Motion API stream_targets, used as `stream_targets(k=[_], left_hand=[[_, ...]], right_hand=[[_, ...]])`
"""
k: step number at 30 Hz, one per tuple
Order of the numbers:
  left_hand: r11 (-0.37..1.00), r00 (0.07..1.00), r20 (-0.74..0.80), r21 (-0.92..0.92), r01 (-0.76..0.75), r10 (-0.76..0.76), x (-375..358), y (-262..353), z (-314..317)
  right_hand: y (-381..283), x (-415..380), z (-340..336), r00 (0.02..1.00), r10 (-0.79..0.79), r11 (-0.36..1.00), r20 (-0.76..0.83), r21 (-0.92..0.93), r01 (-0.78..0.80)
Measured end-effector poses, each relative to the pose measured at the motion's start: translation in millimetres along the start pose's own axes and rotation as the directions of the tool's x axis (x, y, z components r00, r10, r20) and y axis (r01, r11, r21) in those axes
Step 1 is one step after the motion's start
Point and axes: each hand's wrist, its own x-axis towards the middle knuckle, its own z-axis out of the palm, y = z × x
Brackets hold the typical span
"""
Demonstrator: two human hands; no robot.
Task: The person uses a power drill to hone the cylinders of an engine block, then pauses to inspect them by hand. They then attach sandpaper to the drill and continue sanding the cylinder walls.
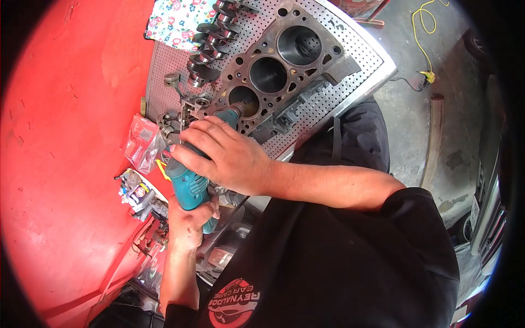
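In the head view: holding a drill [190,188] in both hands, with its nose at the edge of the nearest hole [249,98] in the metal block [285,65], apparently for work inside that hole. Cannot tell the fitting at the tip. Best to line the drill up straight with the hole, clear of the rim, and to feed it in and out evenly under light pressure. Worth watching for any shift of the block on the dotted bench [363,54], and for a knock against the shaft [210,41] nearby.

Gripping the handle with the left hand [188,218], fingers curled round it. Bracing the body from above with the right hand [232,156], palm down, fingers spread slightly over the casing. Reaching across the view with the right forearm [328,186], nearly level; pointing upward from the bottom edge with the left forearm [180,279].
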Motion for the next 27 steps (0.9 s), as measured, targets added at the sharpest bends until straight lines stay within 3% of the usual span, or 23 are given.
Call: stream_targets(k=[19, 27], left_hand=[[0.996, 0.999, -0.035, -0.084, 0.01, -0.013, -20, 8, -5], [0.995, 0.999, -0.027, -0.102, 0.016, -0.019, -17, 17, -8]], right_hand=[[-14, 11, 3, 0.998, -0.058, 0.998, -0.037, 0.0, 0.058], [-16, 18, 2, 1.0, 0.005, 0.999, -0.021, 0.037, -0.004]])
